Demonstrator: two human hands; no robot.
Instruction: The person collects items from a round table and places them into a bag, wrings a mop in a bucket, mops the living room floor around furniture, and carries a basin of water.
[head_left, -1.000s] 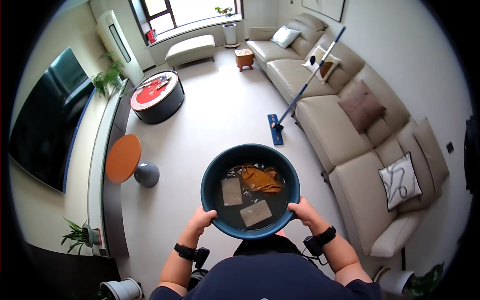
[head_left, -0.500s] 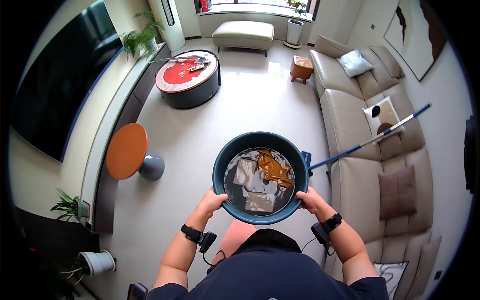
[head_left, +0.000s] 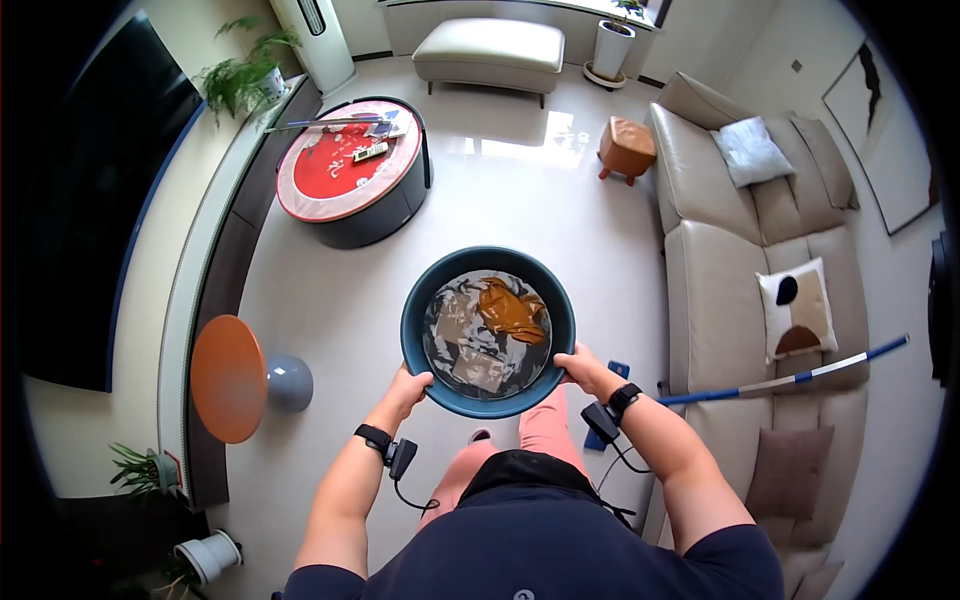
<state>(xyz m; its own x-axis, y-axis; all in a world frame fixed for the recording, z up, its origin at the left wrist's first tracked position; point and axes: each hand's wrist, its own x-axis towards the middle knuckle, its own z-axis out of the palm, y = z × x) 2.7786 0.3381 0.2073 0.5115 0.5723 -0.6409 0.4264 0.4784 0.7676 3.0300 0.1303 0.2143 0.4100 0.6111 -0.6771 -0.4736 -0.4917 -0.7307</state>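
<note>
A round dark teal basin (head_left: 488, 404) is held out in front of my body, roughly level. My left hand (head_left: 405, 388) grips its lower-left rim, thumb over the edge. On the lower-right rim, my right hand (head_left: 584, 368) is closed the same way. The fingers of both hands are partly hidden beneath the basin. Inside is water with a wet orange-brown cloth (head_left: 511, 309) and folded greyish-beige cloths (head_left: 478, 370) in it.
A flat mop (head_left: 790, 380) leans across the beige sofa (head_left: 715, 290) on the right. On the left are an orange-topped side table (head_left: 228, 380) and a round red-topped table (head_left: 340, 205). Further ahead stand a brown stool (head_left: 627, 150) and a cream ottoman (head_left: 490, 55).
I have stepped forward with the basin between my hands. The mop, sofa and side table now appear lower in view, and the water's reflections have shifted.
</note>
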